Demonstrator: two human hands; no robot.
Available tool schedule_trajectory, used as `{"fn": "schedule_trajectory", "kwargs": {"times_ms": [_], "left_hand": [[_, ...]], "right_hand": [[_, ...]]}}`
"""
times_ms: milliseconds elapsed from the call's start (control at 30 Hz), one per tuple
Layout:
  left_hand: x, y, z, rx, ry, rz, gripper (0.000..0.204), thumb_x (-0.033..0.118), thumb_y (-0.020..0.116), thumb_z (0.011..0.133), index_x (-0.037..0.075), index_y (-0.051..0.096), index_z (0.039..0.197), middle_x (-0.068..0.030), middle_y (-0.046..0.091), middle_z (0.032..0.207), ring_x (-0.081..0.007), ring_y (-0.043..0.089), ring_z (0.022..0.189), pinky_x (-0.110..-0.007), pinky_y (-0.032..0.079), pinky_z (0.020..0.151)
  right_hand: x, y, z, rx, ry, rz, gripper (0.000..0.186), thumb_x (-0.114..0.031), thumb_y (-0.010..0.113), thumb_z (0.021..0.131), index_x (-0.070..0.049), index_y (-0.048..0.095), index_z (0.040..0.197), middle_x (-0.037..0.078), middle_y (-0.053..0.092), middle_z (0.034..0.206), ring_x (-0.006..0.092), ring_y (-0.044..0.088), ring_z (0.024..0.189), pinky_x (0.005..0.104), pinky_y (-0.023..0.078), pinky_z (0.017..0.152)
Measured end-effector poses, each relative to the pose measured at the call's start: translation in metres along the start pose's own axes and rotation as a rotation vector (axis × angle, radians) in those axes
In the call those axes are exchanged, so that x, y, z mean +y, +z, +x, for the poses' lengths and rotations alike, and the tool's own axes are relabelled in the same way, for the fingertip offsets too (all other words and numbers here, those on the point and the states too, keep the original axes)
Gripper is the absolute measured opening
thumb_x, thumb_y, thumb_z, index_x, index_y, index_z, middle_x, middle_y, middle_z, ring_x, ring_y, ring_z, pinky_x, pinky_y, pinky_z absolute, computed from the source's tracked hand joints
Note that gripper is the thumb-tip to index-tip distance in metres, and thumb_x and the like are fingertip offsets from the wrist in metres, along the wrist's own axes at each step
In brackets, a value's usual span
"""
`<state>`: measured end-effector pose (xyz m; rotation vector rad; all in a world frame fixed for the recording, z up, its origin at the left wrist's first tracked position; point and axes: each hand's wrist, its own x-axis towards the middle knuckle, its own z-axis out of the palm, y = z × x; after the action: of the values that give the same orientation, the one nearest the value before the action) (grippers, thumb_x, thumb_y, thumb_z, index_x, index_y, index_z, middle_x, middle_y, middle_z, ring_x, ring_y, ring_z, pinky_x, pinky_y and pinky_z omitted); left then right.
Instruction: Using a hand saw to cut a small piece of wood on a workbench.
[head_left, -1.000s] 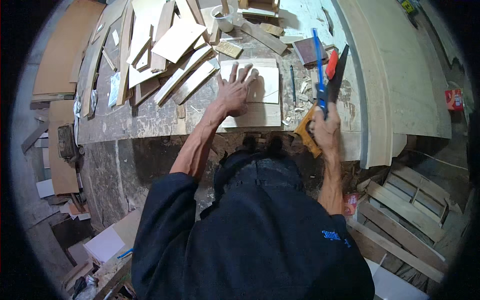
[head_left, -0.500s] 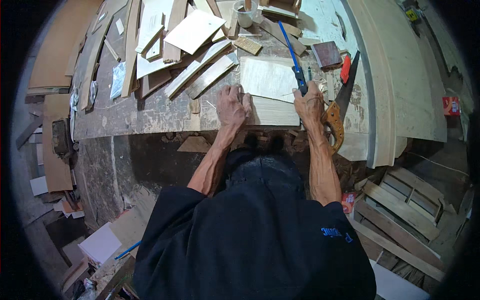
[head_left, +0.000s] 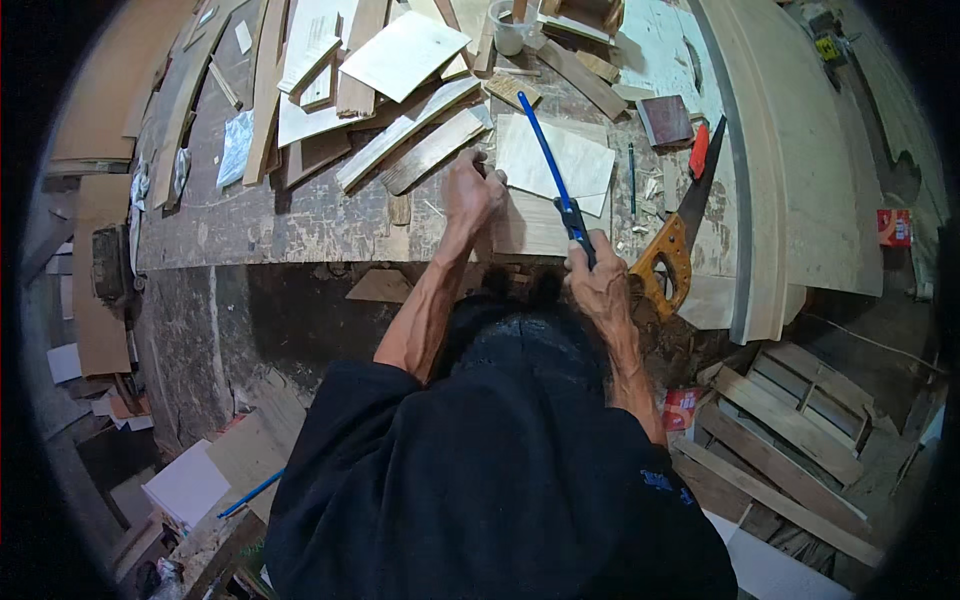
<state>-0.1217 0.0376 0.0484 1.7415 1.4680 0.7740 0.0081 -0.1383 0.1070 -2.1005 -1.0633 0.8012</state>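
Note:
My right hand (head_left: 598, 278) is closed round the black handle of a blue hacksaw (head_left: 545, 148), seen nearly edge-on. Its slim frame slants away to the left, above a thin pale wood sheet (head_left: 535, 160) with a dark line near its lower right. Under that sheet, a plain board (head_left: 530, 225) reaches toward the bench's front edge. Curled with thumb and fingers together, my left hand (head_left: 472, 192) is at the left side of these pieces. Whatever its fingers hold, if anything, is hidden.
A handsaw (head_left: 668, 268) with a wooden handle lies to the right, near a pencil (head_left: 631, 180) and a dark red block (head_left: 667, 120). Several offcuts (head_left: 405, 52) are heaped at the far left, beside a plastic cup (head_left: 509, 30). A long moulded board (head_left: 757, 180) runs along the right.
My right hand has drawn the hacksaw back toward me and left, tilting it more. My left hand has lifted from lying over the wood and curled up. The view has shifted slightly.

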Motion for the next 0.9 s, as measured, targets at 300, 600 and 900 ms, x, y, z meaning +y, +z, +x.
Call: {"fn": "schedule_trajectory", "kwargs": {"times_ms": [300,600,900], "left_hand": [[-0.017,-0.038,0.037,-0.419,-0.213,-0.211,0.029,0.005,0.070,0.079,-0.006,0.070,0.106,-0.0101,0.071,0.087,-0.0135,0.064,0.079,-0.026,0.051,0.070],[-0.003,-0.030,0.038,-0.406,-0.144,-0.037,0.030,0.015,0.067,0.073,0.001,0.074,0.099,-0.0115,0.072,0.080,-0.0185,0.065,0.069,-0.029,0.051,0.065],[-0.011,-0.022,0.036,-0.308,-0.154,0.045,0.032,0.030,0.073,0.082,0.002,0.073,0.098,-0.0151,0.071,0.073,-0.0199,0.065,0.063,-0.032,0.051,0.062]], "right_hand": [[-0.001,-0.016,-0.031,-0.139,-0.091,-0.096,0.060,-0.012,0.045,0.091,-0.015,0.034,0.150,0.018,0.058,0.065,0.0345,0.061,0.060,0.0445,0.049,0.063],[0.000,0.009,-0.047,-0.102,-0.189,-0.198,0.061,-0.010,0.047,0.093,-0.016,0.032,0.151,0.017,0.059,0.067,0.0313,0.061,0.058,0.0429,0.049,0.062],[-0.010,0.021,-0.055,-0.066,-0.218,-0.402,0.068,-0.011,0.053,0.087,-0.019,0.033,0.151,0.016,0.057,0.058,0.0326,0.059,0.049,0.0450,0.051,0.055]]}}
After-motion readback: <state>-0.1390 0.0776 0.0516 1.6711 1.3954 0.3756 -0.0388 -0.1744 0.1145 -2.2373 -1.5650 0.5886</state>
